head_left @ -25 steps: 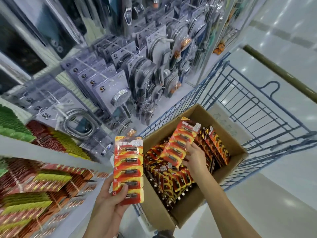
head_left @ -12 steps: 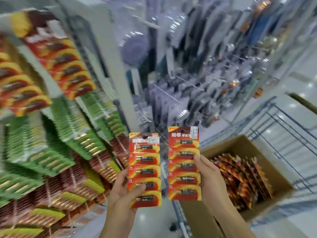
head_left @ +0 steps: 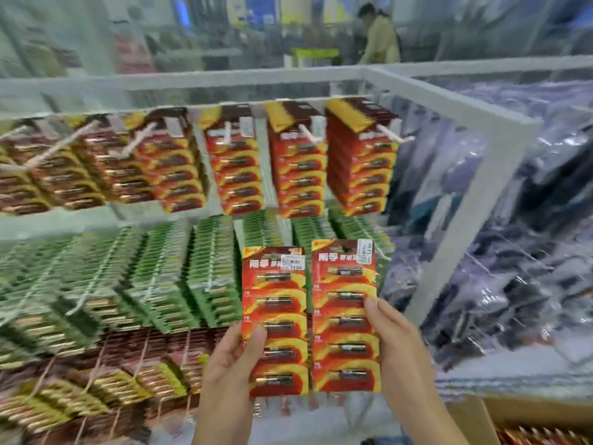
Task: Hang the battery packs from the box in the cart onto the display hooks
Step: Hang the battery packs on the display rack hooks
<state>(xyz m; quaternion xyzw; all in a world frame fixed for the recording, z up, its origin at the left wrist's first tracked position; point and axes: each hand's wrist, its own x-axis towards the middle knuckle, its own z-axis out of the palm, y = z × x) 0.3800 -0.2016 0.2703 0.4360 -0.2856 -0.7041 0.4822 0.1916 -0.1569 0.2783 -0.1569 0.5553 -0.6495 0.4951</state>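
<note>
I hold two red-and-yellow battery packs upright side by side before the display. My left hand [head_left: 234, 361] grips the left pack [head_left: 276, 303] by its lower left edge, thumb on the front. My right hand [head_left: 394, 348] grips the right pack [head_left: 345, 290] at its right edge. Above them, matching red packs [head_left: 361, 162] hang in rows on white hooks [head_left: 393, 134] under a white rail. The cardboard box [head_left: 529, 412] shows only as a corner at the bottom right, with packs inside it.
Green battery packs [head_left: 179, 277] fill the hooks below the red row, and brown-and-yellow packs [head_left: 112, 380] hang lower left. A white frame post [head_left: 475, 194] stands right of the red row, with bagged dark goods [head_left: 513, 252] beyond. A person [head_left: 380, 36] stands far behind the rack.
My view has swung up and left from the cart box to the display. My right hand lifted a pack out of the box; both packs now face the hanging red rows.
</note>
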